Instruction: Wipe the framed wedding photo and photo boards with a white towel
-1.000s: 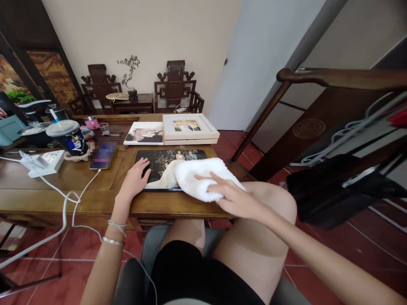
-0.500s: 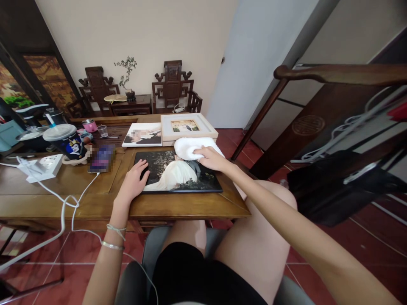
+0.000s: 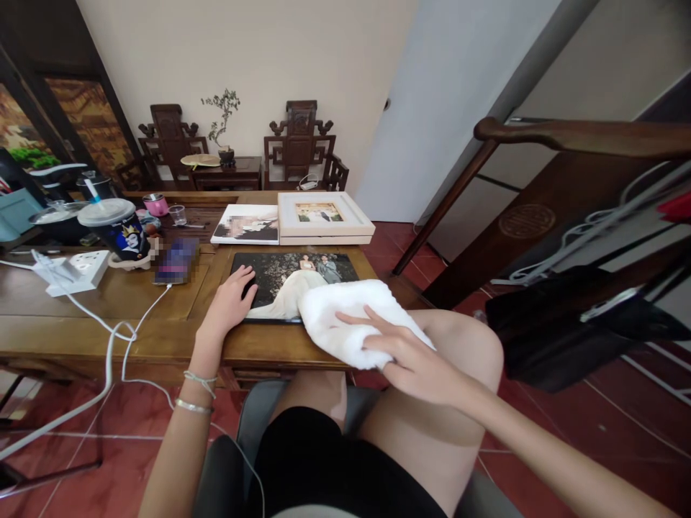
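At the frame's centre, the right hand [image 3: 413, 356] lies flat with fingers spread on a white towel [image 3: 353, 320], pressing it over the near right corner of a dark photo [image 3: 286, 277] at the edge of the wooden surface [image 3: 134, 316]. The left hand [image 3: 229, 302] rests open on the photo's left edge. Behind the photo, toward upper centre, sit a framed picture [image 3: 324, 216] and a print [image 3: 245, 224]; a cup [image 3: 116, 230] stands at left.
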The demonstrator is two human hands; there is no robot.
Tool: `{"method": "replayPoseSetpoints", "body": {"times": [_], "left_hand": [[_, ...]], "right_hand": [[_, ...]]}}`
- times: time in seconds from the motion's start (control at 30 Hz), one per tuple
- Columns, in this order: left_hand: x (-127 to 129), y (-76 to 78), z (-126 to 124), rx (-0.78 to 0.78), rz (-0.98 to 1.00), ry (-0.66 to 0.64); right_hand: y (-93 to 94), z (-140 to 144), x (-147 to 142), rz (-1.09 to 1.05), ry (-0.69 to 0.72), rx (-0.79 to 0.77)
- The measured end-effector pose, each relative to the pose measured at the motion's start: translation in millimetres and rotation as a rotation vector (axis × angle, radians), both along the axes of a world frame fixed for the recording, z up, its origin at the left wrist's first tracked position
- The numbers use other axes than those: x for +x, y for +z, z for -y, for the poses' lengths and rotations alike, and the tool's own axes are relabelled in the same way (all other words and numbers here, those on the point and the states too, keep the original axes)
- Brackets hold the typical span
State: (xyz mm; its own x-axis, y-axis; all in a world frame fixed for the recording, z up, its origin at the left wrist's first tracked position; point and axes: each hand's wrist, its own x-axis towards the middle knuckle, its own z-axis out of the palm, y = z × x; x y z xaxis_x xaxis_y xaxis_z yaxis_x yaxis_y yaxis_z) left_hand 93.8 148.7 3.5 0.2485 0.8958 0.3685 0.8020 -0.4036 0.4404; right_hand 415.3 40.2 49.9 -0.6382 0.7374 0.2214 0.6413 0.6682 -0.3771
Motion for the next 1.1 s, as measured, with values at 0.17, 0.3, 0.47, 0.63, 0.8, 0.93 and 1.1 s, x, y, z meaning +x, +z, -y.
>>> {"method": "replayPoseSetpoints", "body": {"times": [0.17,0.3,0.47,0.63,0.8,0.93,1.1], "left_hand": [[0,0.4,0,-0.003,-0.011,-0.001],[0,2.2,0,-0.015,-0.015,-0.002],[1,5.2,1,-0.010,-0.017,-0.007],[1,5.6,2,-0.025,-0.027,0.012],[1,2.1,1,-0.036,-0.042,0.022],[1,0.8,0,-0.034,-0.045,0.022],[1,1.0,0,-0.038,-0.058,0.027]], "right_hand": [[-3.3,-51,-8,-0.006,-0.040,0.030],[-7.1,-117,-22,-0.002,-0.049,0.061],[-8.8,-167,-41,-0.025,-0.131,0.096],[-13.0,-147,-47,-0.007,-0.107,0.106],[-9.0,-73,-44,0.032,-0.009,0.087],[-2.0,-24,-43,0.060,0.087,0.014],[1.0,-19,-44,0.066,0.117,-0.007]]}}
